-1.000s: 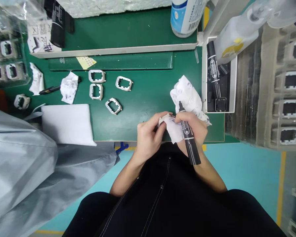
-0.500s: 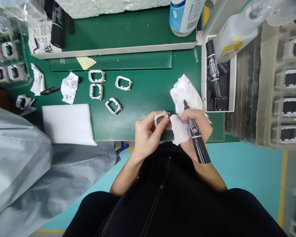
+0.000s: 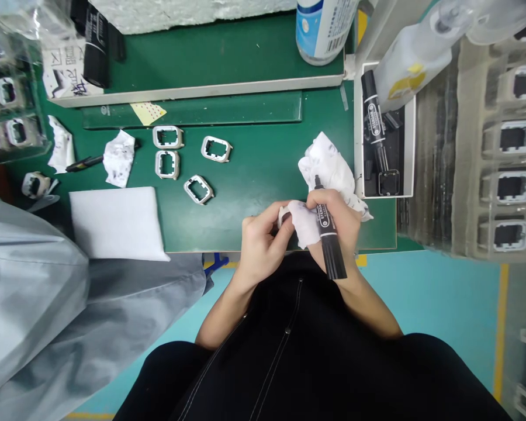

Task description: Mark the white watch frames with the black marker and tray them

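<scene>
My left hand (image 3: 259,245) is closed around a small light-grey frame part (image 3: 284,211) at the near edge of the green mat (image 3: 254,169). My right hand (image 3: 338,222) grips a black marker (image 3: 328,240) and a crumpled white cloth (image 3: 331,175), and a cloth-wrapped finger presses on the frame. Much of the frame is hidden by fingers and cloth. Several matching frames (image 3: 194,159) lie on the mat to the left.
A white foam pad (image 3: 116,222) lies at the mat's left front. A white tray (image 3: 382,146) with markers stands right, a bottle (image 3: 319,29) on the raised shelf behind. Clear trays of parts (image 3: 508,158) flank both sides. A person's grey sleeve (image 3: 35,292) is at left.
My hands drew apart half a second ago, baring the frame. Now they are together again, with the cloth pressed back on it and the marker swung more upright.
</scene>
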Motion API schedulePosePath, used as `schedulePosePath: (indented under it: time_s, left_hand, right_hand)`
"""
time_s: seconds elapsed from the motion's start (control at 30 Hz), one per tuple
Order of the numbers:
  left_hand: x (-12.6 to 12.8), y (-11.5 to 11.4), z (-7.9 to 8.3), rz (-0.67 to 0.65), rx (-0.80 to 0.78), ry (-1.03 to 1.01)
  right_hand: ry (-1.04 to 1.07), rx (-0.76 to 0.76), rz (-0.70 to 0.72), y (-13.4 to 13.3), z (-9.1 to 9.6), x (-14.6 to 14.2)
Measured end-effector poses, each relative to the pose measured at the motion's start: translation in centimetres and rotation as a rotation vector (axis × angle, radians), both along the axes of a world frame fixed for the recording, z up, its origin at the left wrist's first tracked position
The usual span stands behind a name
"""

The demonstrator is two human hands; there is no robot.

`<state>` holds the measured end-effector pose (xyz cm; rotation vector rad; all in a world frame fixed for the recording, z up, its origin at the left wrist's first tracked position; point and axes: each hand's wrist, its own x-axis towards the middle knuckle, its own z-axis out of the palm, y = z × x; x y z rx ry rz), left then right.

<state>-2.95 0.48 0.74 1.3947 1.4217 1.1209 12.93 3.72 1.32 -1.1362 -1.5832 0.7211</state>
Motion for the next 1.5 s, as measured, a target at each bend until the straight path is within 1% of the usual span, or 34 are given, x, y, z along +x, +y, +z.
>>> schedulePosePath:
  time_s: [0.13,0.23,0.33,0.43,0.57,0.63,0.7,0.8,0.87,0.97,1.1,1.17,1.3,1.43,1.5]
  left_hand:
    - [0.06,0.21,0.54,-0.014,0.013,-0.083]
    - [0.08,0.27,0.79,-0.008,-0.017,-0.133]
    - [0.04,0.26,0.69,0.008,-0.050,-0.124]
    - [0.01,0.21,0.40,0.007,-0.057,-0.093]
    - [0.06,0.00,0.04,-0.007,-0.018,-0.020]
    - [0.11,-0.09,0.01,-0.006,0.008,0.017]
    - [0.17,-0.12,0.12,-0.004,0.022,0.020]
    - [0.28,-0.05,0.45,-0.006,0.015,0.000]
    - [0.32,0.00,0.60,-0.012,0.003,0.000]
    - [0.31,0.00,0.49,-0.022,0.019,0.003]
    - [0.35,-0.13,-0.01,-0.021,0.095,0.032]
    - [0.42,-0.16,-0.09,-0.015,0.118,0.054]
    - [0.52,-0.08,0.25,-0.021,0.101,0.047]
    - [0.54,0.08,0.56,-0.025,0.072,-0.012]
    - [0.55,0.14,0.56,-0.018,0.041,-0.057]
  right_hand:
    - [0.078,-0.010,-0.119,0.00,0.18,-0.38]
    - [0.089,-0.010,-0.154,-0.06,0.21,-0.43]
    - [0.078,-0.013,-0.144,-0.13,-0.08,-0.35]
    - [0.057,0.002,-0.100,-0.19,-0.50,-0.13]
    - [0.000,0.000,-0.024,-0.18,-0.48,0.15]
    - [-0.015,0.002,-0.019,-0.14,-0.28,0.12]
    - [-0.002,0.011,-0.059,-0.12,-0.07,-0.02]
    - [0.045,0.015,-0.166,-0.20,0.14,-0.18]
    - [0.059,0.012,-0.191,-0.30,0.18,-0.15]
    - [0.065,-0.006,-0.151,-0.39,0.10,-0.01]
    - [0.057,0.023,-0.060,-0.28,-0.06,0.01]
    - [0.028,0.036,-0.047,-0.25,-0.08,-0.02]
    - [0.058,0.063,-0.169,-0.40,-0.14,0.04]
    - [0.074,0.110,-0.185,-0.50,-0.38,0.23]
    - [0.076,0.133,-0.226,-0.45,-0.54,0.14]
